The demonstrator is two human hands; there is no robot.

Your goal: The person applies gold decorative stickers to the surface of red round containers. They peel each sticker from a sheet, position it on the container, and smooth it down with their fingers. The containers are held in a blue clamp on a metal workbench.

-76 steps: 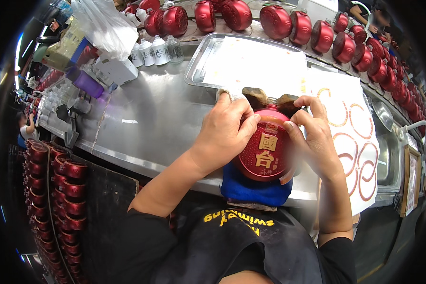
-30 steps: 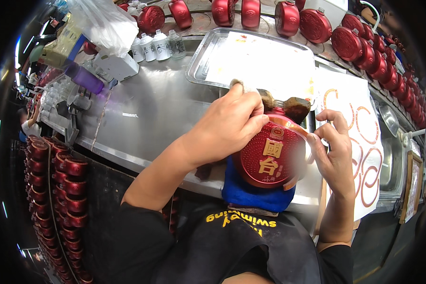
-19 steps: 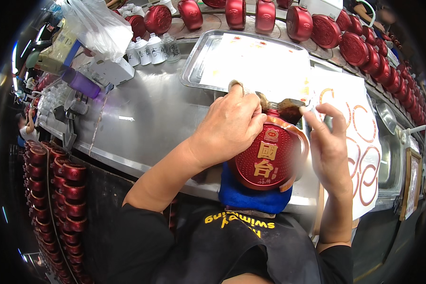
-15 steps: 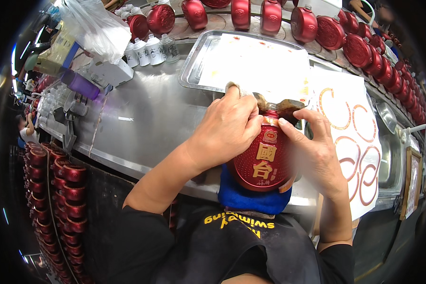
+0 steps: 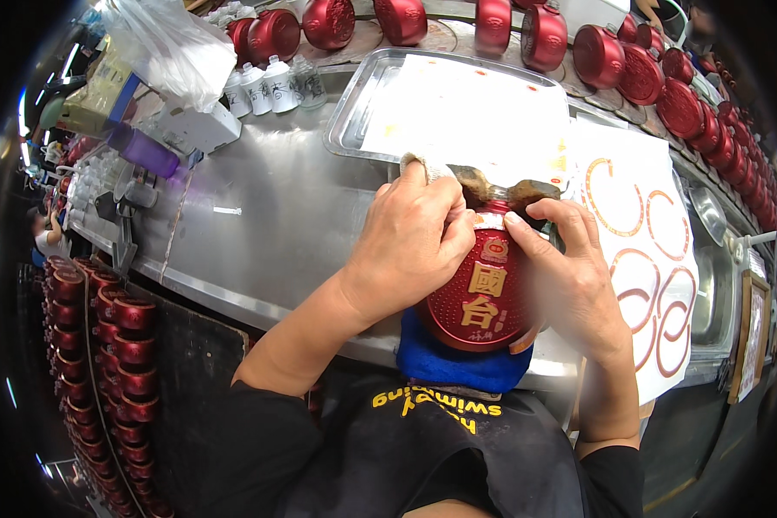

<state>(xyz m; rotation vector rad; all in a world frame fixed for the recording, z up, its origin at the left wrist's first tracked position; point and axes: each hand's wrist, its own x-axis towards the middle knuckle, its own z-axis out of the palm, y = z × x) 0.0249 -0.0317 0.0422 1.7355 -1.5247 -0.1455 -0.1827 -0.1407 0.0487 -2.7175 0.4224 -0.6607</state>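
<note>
Bottle (image 5: 485,289) sits on blue cloth (image 5: 457,361) at counter's (image 5: 259,220) near edge, neck toward far edge. Strip (image 5: 489,222) crosses its shoulder sideways between both thumbs, neither hand clearly nearer. Left hand (image 5: 410,233) curled, hold unclear; right hand (image 5: 570,259) part-open, thumb on strip.

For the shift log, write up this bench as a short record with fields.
Left hand: thumb at the left end of the visible strip
Right hand: thumb on the strip's right
Strip: orange and pale, across the bottle's shoulder
Bottle: round, red, gold lettering
Under bottle: blue cloth
Beside neck: two dark brown blocks
Person's right: white sheet with curved strips
Beyond: metal tray, red bottles
</note>
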